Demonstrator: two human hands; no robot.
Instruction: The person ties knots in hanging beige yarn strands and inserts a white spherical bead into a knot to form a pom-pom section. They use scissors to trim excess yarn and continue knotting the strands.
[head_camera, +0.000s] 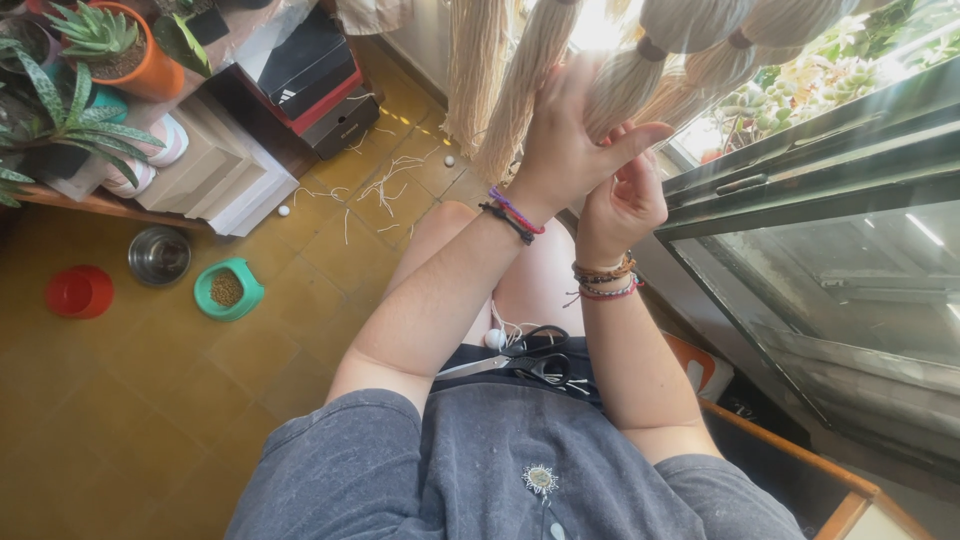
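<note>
Several cream yarn tassels (690, 40) hang in a row at the top, in front of a bright window. My left hand (565, 140) is raised, with its fingers and thumb around the lower end of one tassel (618, 88). Just below and behind it, my right hand (625, 200) has curled fingers that are partly hidden by the left thumb. What the right hand holds does not show. Both wrists wear woven bracelets. Black-handled scissors (525, 365) and a small white bead (493, 338) lie on my lap.
On the yellow tiled floor to the left are a red bowl (80, 292), a steel bowl (160, 255) and a green bowl of kibble (228, 290). Yarn scraps (390, 180) lie nearby. Potted plants (120, 50) and boxes (310, 65) stand at the back left, a glass pane (830, 260) at the right.
</note>
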